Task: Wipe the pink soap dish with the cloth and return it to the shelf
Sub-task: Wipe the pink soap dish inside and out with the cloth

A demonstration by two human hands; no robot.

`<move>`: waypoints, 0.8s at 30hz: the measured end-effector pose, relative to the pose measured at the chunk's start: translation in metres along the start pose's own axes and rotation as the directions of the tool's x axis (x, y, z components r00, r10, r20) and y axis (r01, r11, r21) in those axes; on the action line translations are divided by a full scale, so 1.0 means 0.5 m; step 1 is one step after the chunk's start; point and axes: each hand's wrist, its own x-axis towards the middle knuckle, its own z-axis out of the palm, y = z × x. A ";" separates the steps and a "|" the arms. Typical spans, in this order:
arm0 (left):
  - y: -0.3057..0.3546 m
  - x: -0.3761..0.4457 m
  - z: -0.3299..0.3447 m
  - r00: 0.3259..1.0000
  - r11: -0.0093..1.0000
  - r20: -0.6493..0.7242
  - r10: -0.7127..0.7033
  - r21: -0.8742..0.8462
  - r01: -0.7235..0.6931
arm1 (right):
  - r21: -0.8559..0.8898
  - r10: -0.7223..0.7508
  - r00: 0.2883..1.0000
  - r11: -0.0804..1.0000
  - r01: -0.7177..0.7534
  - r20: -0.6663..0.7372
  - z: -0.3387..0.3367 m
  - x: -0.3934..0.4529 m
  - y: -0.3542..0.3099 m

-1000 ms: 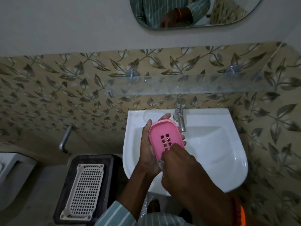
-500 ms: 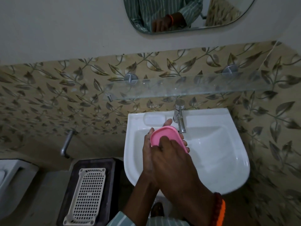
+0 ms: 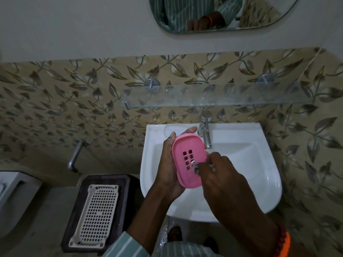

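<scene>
Leaf-patterned tiles back a glossy white sink (image 3: pixel 259 182) with a rounded front rim. Over its bowl, the left hand (image 3: pixel 168 167) cradles a smooth pink soap dish (image 3: pixel 187 160) — an oval with small square drain holes, tilted, its far end just beside the chrome tap (image 3: pixel 205 132). The right hand (image 3: pixel 222 179) pinches something small and pale at the dish's near edge; whether cloth, I cannot tell. Above the sink, the clear glass shelf (image 3: pixel 213 95) — flat, straight-edged — lies bare

dim, murky light | right hand (image 3: pixel 220 175) motion-blurred | wide-angle bending at edges
</scene>
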 end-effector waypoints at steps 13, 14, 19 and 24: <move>-0.027 -0.016 -0.003 0.998 0.997 -0.001 -0.070 0.034 0.070 | 0.107 -0.075 0.996 0.991 0.080 -0.049 0.037 -0.012 0.018; -0.032 -0.017 -0.005 0.996 0.996 0.008 -0.084 0.026 0.084 | 0.076 -0.079 0.995 0.994 0.084 -0.066 0.030 -0.005 0.022; -0.049 -0.028 -0.002 0.993 0.993 0.010 -0.115 0.012 0.115 | 0.169 -0.087 0.986 0.979 0.111 -0.145 0.016 0.031 0.018; -0.030 -0.023 -0.013 0.995 0.995 0.009 -0.102 0.000 0.102 | 0.313 -0.108 0.993 0.943 0.115 -0.038 0.033 -0.022 0.001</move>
